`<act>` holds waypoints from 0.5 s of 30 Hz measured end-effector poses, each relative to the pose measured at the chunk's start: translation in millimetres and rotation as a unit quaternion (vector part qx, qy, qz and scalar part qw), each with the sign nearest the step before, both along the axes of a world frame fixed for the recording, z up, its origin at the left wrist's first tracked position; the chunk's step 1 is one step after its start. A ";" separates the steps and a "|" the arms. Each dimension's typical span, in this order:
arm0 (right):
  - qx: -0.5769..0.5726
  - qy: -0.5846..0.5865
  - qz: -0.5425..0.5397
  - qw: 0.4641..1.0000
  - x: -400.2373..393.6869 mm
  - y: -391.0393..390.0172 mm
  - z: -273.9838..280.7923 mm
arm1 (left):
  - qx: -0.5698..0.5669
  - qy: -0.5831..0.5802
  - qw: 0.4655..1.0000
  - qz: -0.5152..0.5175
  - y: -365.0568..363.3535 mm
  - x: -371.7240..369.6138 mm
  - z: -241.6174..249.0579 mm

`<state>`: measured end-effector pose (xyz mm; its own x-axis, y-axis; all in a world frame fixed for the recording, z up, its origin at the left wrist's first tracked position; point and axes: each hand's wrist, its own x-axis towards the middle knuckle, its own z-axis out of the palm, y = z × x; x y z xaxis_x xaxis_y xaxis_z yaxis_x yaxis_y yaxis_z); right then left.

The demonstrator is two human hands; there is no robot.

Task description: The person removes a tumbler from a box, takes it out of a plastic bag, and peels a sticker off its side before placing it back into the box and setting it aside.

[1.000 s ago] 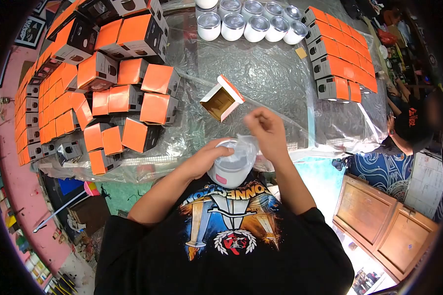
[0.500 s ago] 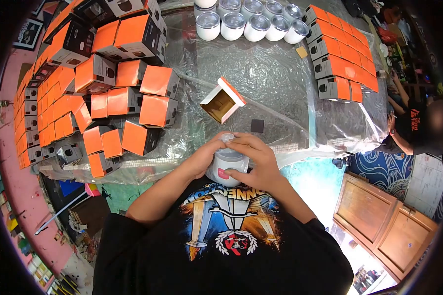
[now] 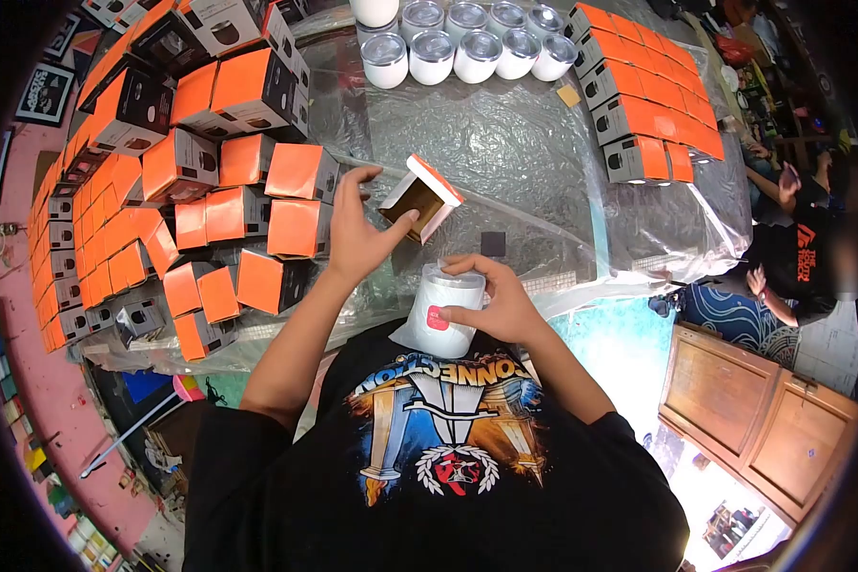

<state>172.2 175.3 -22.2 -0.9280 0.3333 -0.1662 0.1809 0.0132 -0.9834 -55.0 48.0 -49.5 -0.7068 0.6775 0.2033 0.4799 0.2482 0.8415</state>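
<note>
1. white tumbler [image 3: 439, 310], wrapped in clear film, sits at the table's near edge in the right hand [image 3: 499, 303], whose fingers curl around its side.
2. open orange box [image 3: 419, 197] lies tipped just beyond it; the inside looks empty, its depth shadowed.
3. left hand [image 3: 357, 234] reaches spread, fingertips touching the box's mouth.
4. five white tumblers [image 3: 458, 52] show fully at the far edge; others are cut off.
</note>
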 end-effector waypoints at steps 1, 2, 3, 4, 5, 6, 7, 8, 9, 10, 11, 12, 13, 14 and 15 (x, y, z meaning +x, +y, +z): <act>-0.034 -0.031 0.000 0.999 -0.3 -1.0 1.6 | 0.003 0.002 1.000 -0.001 8.2 -6.5 -14.3; -0.032 -0.030 -0.001 0.999 -0.2 -0.6 4.0 | 0.037 -0.070 0.996 -0.027 15.7 -11.8 -29.7; -0.058 -0.052 0.004 0.997 0.4 -0.1 6.8 | 0.071 -0.142 0.986 -0.053 22.6 -15.8 -43.1; -0.085 -0.075 0.009 0.993 1.7 0.2 8.6 | 0.110 -0.190 0.973 -0.067 28.6 -18.0 -51.7; -0.084 -0.075 0.006 0.994 3.3 1.0 7.0 | 0.112 -0.190 0.973 -0.070 33.2 -21.1 -59.8; -0.091 -0.075 0.004 0.993 5.3 2.1 2.5 | 0.132 -0.226 0.961 -0.089 36.6 -24.8 -66.5; -0.100 -0.074 0.001 0.992 7.5 2.5 -2.1 | 0.150 -0.261 0.948 -0.107 37.7 -26.7 -75.3; -0.099 -0.073 -0.003 0.992 10.1 1.5 -5.9 | 0.138 -0.279 0.944 -0.110 37.5 -26.2 -84.3; -0.117 -0.054 -0.018 0.992 12.4 -0.5 -9.9 | 0.138 -0.279 0.944 -0.114 37.3 -26.4 -82.7; -0.135 -0.034 -0.033 0.990 14.2 -2.5 -14.4 | 0.098 -0.264 0.949 -0.143 35.9 -26.0 -81.0; -0.134 -0.032 -0.035 0.990 15.4 -3.7 -20.5 | 0.059 -0.248 0.952 -0.172 34.3 -24.9 -79.2; -0.210 -0.014 -0.069 0.975 14.1 -4.8 -23.0 | 0.073 -0.220 0.957 -0.173 36.9 -16.1 -64.1; -0.284 0.005 -0.101 0.954 13.5 -5.8 -24.3 | 0.072 -0.218 0.957 -0.175 37.0 -9.5 -65.2; -0.283 0.007 -0.103 0.954 14.8 -4.7 -23.3 | 0.072 -0.228 0.963 -0.125 37.3 -4.1 -68.6; -0.366 0.034 -0.107 0.924 11.7 -2.8 -9.9 | 0.073 -0.237 0.966 -0.075 38.7 2.0 -72.0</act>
